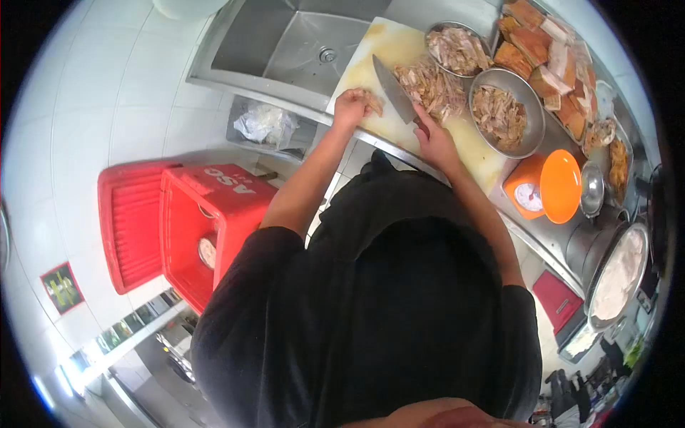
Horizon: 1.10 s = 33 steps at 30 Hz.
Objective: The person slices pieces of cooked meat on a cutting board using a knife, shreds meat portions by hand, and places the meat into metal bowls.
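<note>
My right hand (pixel 437 146) grips the handle of a broad kitchen knife (pixel 392 88), its blade lying across the cutting board (pixel 481 158) and pointing away to the upper left. To the left of the blade, my left hand (pixel 349 108) is closed on a small piece of meat (pixel 373 104) at the board's near edge. A heap of cut meat strips (pixel 434 87) lies just right of the knife. Two metal bowls hold more strips: a smaller bowl (pixel 429 33) at the back and a larger bowl (pixel 536 130) to the right.
A steel sink (pixel 303 43) adjoins the board on the left. A tray of meat slabs (pixel 531 43) stands at the back right. Right of the board are an orange scale (pixel 526 191) and a large bowl of pale powder (pixel 621 274). A red cooler (pixel 193 235) stands open at left.
</note>
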### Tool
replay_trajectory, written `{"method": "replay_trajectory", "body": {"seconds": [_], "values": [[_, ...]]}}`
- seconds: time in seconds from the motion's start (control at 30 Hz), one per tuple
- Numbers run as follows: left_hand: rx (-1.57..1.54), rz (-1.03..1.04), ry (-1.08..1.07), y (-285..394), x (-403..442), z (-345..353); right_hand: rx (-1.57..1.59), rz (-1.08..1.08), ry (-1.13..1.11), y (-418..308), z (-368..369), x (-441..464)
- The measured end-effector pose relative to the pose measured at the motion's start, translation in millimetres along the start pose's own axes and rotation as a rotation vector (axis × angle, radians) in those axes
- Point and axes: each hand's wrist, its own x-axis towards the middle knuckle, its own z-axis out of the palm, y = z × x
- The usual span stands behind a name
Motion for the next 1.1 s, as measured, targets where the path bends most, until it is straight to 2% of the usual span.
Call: {"method": "replay_trajectory", "body": {"seconds": [0.07, 0.1, 0.2, 0.23, 0.33, 0.4, 0.63, 0.83, 0.93, 1.03, 1.1], "values": [[0.265, 0.079, 0.044, -21.3, 0.9, -12.3, -0.009, 0.002, -0.019, 8.3, 4.0, 2.4], [0.350, 0.188, 0.093, -22.7, -3.6, -14.1, -0.012, 0.005, -0.025, 8.2, 5.6, 2.6], [0.621, 0.501, 0.281, -8.1, -20.0, -11.3, -0.115, -0.211, 0.069, -9.8, 6.6, -4.2], [0.654, 0.541, 0.261, -5.5, -24.8, -13.0, -0.152, -0.283, 0.094, -22.0, 4.6, -8.4], [0.773, 0.659, 0.179, -1.1, -29.4, -18.5, -0.356, -0.071, -0.151, -58.5, -7.5, -15.8], [0.848, 0.718, 0.122, -0.9, -22.5, -20.8, -0.472, -0.064, -0.228, -71.7, -6.9, -14.2], [0.828, 0.751, 0.117, -2.0, -20.6, -17.9, -0.689, -0.046, -0.302, -109.7, -14.5, -18.0], [0.841, 0.766, 0.085, -3.4, -12.1, -22.0, -0.636, 0.006, -0.313, -83.5, 10.5, 5.4], [0.808, 0.754, 0.067, -4.2, -10.8, -21.9, -0.597, -0.069, -0.269, -78.9, 8.3, 15.8], [0.764, 0.745, 0.055, -2.5, -6.0, -23.6, -0.556, -0.243, -0.131, -78.3, 6.0, 12.0], [0.770, 0.729, 0.064, -5.9, -7.7, -25.2, -0.599, -0.116, -0.249, -94.5, -0.7, 0.1]]}}
